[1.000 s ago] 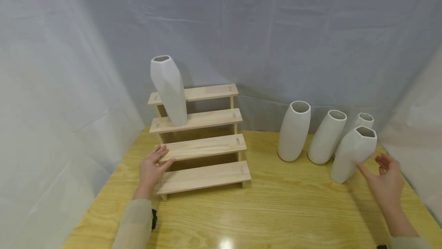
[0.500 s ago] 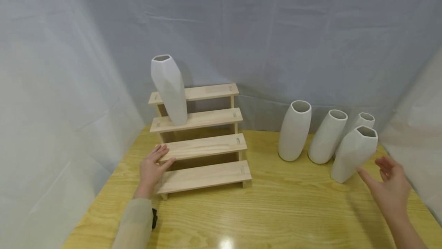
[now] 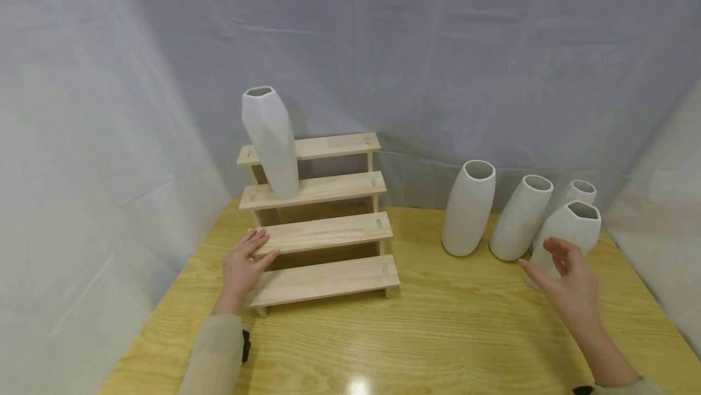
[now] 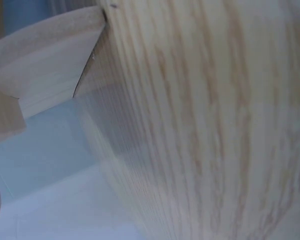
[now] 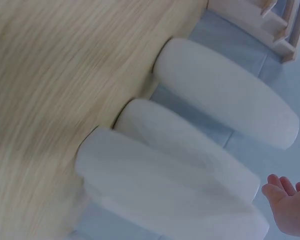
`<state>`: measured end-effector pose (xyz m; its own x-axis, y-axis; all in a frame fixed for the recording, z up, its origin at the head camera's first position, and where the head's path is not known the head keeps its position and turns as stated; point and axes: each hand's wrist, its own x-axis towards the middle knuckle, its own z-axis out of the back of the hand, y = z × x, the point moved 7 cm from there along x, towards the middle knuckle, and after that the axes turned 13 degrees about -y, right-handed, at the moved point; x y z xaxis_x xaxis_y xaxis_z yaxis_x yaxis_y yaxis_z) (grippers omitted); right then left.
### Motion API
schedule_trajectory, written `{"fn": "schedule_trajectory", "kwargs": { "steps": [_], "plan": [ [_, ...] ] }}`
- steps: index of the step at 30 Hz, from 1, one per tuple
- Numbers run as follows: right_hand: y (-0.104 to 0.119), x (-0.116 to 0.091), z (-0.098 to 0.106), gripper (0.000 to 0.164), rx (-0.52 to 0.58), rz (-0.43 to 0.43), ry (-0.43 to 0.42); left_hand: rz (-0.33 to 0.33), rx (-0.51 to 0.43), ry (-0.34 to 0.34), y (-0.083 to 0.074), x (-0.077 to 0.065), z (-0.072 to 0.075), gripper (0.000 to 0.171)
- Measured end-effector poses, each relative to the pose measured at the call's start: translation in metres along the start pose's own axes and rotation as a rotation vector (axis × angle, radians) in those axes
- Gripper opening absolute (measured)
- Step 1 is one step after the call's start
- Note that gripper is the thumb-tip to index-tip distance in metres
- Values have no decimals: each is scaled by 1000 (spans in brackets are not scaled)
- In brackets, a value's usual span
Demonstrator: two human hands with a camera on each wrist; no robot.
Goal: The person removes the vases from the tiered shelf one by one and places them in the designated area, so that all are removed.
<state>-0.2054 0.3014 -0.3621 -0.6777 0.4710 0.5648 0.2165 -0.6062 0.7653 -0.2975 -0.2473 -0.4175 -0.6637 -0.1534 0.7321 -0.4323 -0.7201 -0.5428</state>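
Observation:
My left hand [image 3: 242, 268] rests on the left end of a tiered wooden stand [image 3: 323, 234], fingertips on the second step from the bottom. A tall faceted white vase [image 3: 272, 145] stands on the stand's left side, its base on the second step from the top. In the head view my right hand [image 3: 572, 291] passes in front of a faceted white vase [image 3: 569, 227] and partly hides it; its fingers are loosely bent and hold nothing. Just left of that hand stands a smooth white vase [image 3: 520, 218]. The right wrist view shows this hand [image 5: 292, 205] beyond the vase tops.
A rounded white vase [image 3: 468, 209] stands farther left in the group. Another vase [image 3: 582, 190] is mostly hidden behind the faceted one. The wooden table [image 3: 427, 334] meets a grey-white cloth backdrop [image 3: 416, 66] behind and at both sides.
My right hand has drawn away from the right side of the faceted vase and moved left, across its front. The left hand stays on the stand.

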Motion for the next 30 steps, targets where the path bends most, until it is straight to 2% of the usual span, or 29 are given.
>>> {"fn": "schedule_trajectory", "kwargs": {
  "steps": [4, 7, 12, 21, 23, 27, 30],
  "plan": [
    [13, -2, -20, 53, 18, 70, 54, 3, 10, 6, 1, -1, 0, 43],
    [20, -4, -37, 52, 38, 90, 104, 0, 17, 9, 0, -2, 1, 42],
    [35, -7, -63, 54, 63, 96, 189, -3, 28, 8, 0, -2, 1, 42],
    [64, -9, -115, 51, 225, 71, 281, -4, 33, 8, 0, -3, 2, 43],
    [77, -10, -126, 52, 260, 66, 306, 6, 35, 17, 1, -3, 2, 43],
    [101, -5, -151, 55, 293, 98, 340, 6, 30, 15, 1, -1, 2, 43],
    [112, -1, -169, 57, 264, 118, 358, -3, 23, 13, 0, 0, 1, 43]
  ]
}}
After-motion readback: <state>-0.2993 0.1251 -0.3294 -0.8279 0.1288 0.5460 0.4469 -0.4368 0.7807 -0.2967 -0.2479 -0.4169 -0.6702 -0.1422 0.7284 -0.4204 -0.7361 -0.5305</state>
